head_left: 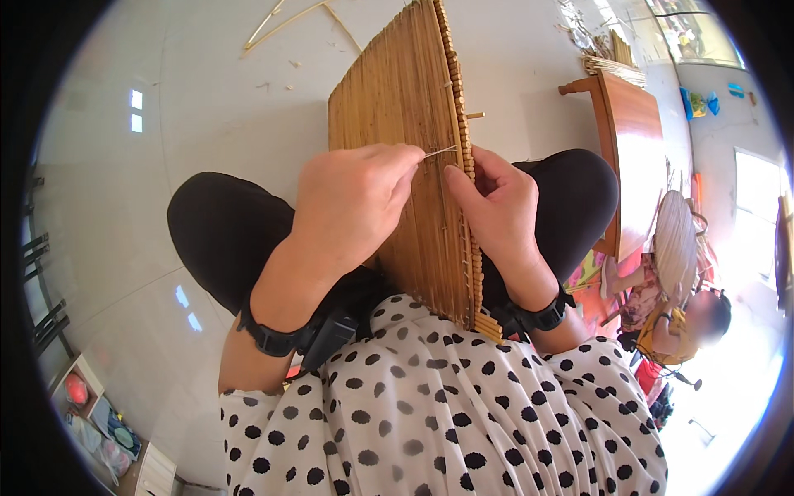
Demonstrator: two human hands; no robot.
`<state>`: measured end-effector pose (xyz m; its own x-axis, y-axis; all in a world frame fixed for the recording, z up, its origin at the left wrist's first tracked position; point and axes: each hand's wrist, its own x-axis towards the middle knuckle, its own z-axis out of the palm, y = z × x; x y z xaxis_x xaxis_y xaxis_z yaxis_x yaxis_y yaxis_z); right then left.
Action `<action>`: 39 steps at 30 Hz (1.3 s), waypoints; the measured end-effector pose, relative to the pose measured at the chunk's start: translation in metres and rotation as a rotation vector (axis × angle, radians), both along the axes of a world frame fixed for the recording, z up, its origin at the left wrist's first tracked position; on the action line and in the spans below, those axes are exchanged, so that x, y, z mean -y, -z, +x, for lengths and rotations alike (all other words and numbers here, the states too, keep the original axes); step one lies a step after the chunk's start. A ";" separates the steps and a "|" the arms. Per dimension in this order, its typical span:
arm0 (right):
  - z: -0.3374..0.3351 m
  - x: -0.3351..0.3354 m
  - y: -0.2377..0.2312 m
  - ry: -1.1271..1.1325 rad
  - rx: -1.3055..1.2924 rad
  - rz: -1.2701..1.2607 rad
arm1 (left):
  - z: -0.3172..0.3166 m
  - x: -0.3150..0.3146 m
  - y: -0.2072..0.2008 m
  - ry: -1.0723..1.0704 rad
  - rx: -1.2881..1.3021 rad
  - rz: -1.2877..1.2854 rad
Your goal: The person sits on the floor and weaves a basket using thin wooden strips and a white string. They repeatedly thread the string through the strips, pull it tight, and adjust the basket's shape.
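Note:
A stiff panel [397,91] of brown plant stalks laid side by side stands across my lap, its long edge bound with a row of cut stalk ends. My left hand [351,194] is closed in a pinch over the panel's face. From its fingertips a thin, pale thread [441,151] runs taut to the bound edge. My right hand [500,194] holds that edge, thumb on the near face and fingers curled behind, close to where the thread meets it. A short stalk [475,116] sticks out beyond the edge just above my right hand.
Loose stalks [285,25] lie on the pale tiled floor ahead. To the right stands a wooden table [633,157], with a stalk bundle [616,70] beyond it. Another person [666,335] sits at far right near a pale oval panel [676,240]. Low shelves [91,413] are at lower left.

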<state>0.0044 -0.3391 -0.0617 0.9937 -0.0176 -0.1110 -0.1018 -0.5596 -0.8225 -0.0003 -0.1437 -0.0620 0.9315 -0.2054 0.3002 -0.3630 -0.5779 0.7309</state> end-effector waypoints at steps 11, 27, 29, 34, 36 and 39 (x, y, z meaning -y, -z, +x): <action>-0.001 0.000 -0.005 -0.053 -0.017 -0.004 | -0.001 -0.001 -0.001 -0.027 -0.027 0.001; 0.000 -0.003 -0.008 -0.103 0.045 0.003 | 0.005 -0.011 -0.009 0.027 0.031 0.147; 0.000 -0.002 -0.008 -0.153 0.062 -0.046 | 0.005 -0.012 -0.009 0.031 0.025 0.155; 0.002 -0.011 -0.011 -0.195 0.139 -0.028 | 0.007 -0.023 -0.013 0.032 -0.004 0.115; 0.002 -0.015 -0.008 -0.201 0.164 0.054 | 0.007 -0.031 -0.016 0.019 -0.022 0.110; -0.001 -0.023 0.004 -0.224 0.122 0.253 | 0.004 -0.045 -0.026 -0.017 -0.152 0.081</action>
